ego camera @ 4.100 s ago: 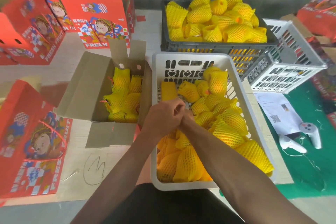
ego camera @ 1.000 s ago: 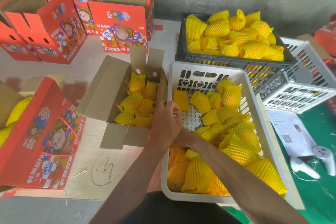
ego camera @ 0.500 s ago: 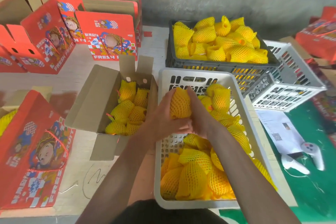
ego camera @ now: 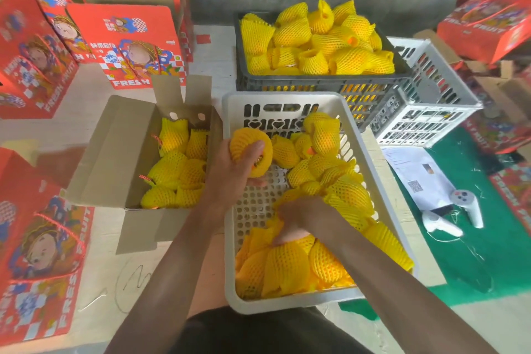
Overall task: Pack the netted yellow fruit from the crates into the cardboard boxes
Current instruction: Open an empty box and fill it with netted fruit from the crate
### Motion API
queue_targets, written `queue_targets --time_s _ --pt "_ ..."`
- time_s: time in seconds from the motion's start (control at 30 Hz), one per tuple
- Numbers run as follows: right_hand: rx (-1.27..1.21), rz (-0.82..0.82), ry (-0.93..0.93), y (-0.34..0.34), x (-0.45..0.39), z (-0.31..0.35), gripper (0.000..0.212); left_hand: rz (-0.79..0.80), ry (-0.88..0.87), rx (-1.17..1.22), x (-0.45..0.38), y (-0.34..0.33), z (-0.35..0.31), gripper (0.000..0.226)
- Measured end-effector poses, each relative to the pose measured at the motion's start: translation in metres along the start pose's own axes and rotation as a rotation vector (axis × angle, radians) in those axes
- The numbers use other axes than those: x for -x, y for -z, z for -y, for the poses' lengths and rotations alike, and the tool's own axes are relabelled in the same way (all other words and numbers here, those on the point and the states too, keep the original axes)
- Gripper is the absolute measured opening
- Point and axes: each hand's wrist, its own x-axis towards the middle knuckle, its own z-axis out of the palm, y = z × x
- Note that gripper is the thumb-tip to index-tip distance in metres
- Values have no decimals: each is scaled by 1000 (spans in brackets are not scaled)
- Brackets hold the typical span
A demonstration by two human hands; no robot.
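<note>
In my left hand (ego camera: 232, 172) I grip one yellow fruit in foam netting (ego camera: 250, 152) above the white slotted plastic crate (ego camera: 287, 102), which is half full of netted fruit. More fill the dark plastic crate (ego camera: 321, 82) behind and the open brown cardboard box (ego camera: 115, 152) beside.

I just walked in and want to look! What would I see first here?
All the bright yellow netted fruit: a heap in the white crate in front, more piled in the dark crate behind. The left hand holds one fruit beside the open cardboard box, with red cartoon boxes standing further left.
</note>
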Motion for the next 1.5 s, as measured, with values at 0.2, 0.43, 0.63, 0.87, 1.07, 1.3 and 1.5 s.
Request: queue_targets --time_s 0.2,0.43,0.63,0.87,1.07,1.3,1.5 --pt "-141 -13 92 2 -11 -11 88 34 -26 121 2 5 0 47" --pt "-1081 -732 153 33 -4 -49 41 208 96 576 -3 28 1 44" --pt "-1503 -994 381 90 0 4 38 96 38 303 -8 60 -29 40" --pt "-1065 -1099 250 163 -55 86 66 -246 -239 -612 -64 157 -48 57" --pt "-884 -828 355 181 -103 92 47 -110 -67 -995 -115 182 -40 77" --pt "-547 -771 406 182 -112 78 83 -107 -45 -1376 -135 162 -23 65" --pt "56 -1050 137 156 -132 102 17 -165 -42 -1456 -138 146 -10 55"
